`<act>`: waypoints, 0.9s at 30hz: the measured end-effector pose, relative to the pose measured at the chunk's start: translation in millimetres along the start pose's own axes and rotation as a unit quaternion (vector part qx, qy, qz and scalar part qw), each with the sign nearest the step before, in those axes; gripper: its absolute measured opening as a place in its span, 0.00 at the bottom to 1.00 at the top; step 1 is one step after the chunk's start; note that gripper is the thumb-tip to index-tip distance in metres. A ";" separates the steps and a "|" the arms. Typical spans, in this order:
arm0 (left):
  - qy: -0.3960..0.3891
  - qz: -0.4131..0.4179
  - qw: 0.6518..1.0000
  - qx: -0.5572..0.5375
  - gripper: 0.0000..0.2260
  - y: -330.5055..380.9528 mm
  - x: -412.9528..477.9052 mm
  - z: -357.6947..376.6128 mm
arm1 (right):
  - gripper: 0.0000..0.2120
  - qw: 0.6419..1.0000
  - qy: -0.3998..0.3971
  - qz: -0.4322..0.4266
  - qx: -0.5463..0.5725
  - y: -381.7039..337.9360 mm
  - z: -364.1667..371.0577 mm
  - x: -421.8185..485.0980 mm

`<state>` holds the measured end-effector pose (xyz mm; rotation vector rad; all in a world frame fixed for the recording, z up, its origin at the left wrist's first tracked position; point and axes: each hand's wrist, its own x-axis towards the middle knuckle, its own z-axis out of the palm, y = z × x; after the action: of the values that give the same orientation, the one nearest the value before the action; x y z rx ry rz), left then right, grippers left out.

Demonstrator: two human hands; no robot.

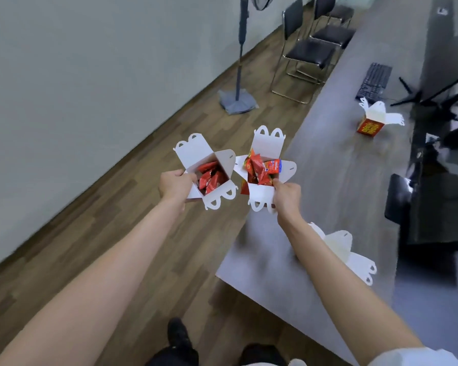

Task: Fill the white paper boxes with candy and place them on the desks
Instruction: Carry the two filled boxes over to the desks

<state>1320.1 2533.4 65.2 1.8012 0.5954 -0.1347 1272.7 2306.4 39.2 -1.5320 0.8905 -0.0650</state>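
My left hand [175,185] grips an open white paper box [196,152] with red candy wrappers [209,178] inside, held over the wooden floor. My right hand [287,197] grips a second open white box [269,146] heaped with red candy [259,169], held at the left edge of the grey desk [328,180]. Both boxes have their flaps spread. A third open box [376,120] with a red side stands farther along the desk. Another white box [347,249] stands on the desk just behind my right forearm, partly hidden.
A black keyboard [374,80] and dark monitors [439,191] line the desk's right side. Black chairs [310,51] stand at the far end of the desk. A fan stand [238,101] rests on the floor by the wall. My shoes [179,336] show below.
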 end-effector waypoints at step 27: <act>-0.438 0.160 0.852 0.237 0.05 185.6 245.9 322.2 | 0.18 0.839 0.427 0.136 0.308 -59.3 32.2 192.7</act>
<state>1684.6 2279.2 28.7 2.0194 -0.4338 -0.8816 1452.6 2219.5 -3.2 -0.7074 1.5907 -0.8054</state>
